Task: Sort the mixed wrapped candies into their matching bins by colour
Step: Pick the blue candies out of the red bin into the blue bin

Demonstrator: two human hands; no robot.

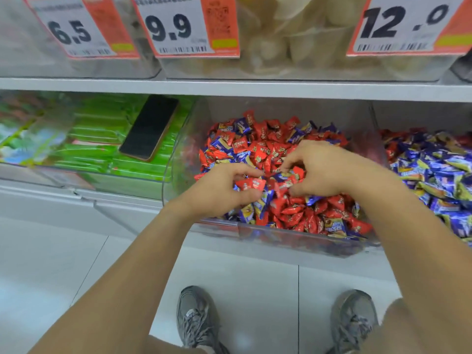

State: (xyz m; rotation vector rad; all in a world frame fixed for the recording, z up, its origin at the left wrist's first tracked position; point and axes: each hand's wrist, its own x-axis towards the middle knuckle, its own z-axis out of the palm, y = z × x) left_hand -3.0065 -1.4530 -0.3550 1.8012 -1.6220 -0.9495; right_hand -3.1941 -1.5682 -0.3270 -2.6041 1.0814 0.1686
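We observe red and blue foil-wrapped candies (278, 149) heaped, mixed, in the clear plastic middle bin (293, 236); mostly blue wrapped candies (434, 175) fill the adjacent right bin (378, 139).

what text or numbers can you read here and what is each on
"6.5": left price tag on the upper shelf bins.
"9.9": middle price tag.
"12.0": right price tag.
Small print, barcodes and the QR code on the tags: too blurred to read.
Candy wrappers in the bins: printed, but too small to read.
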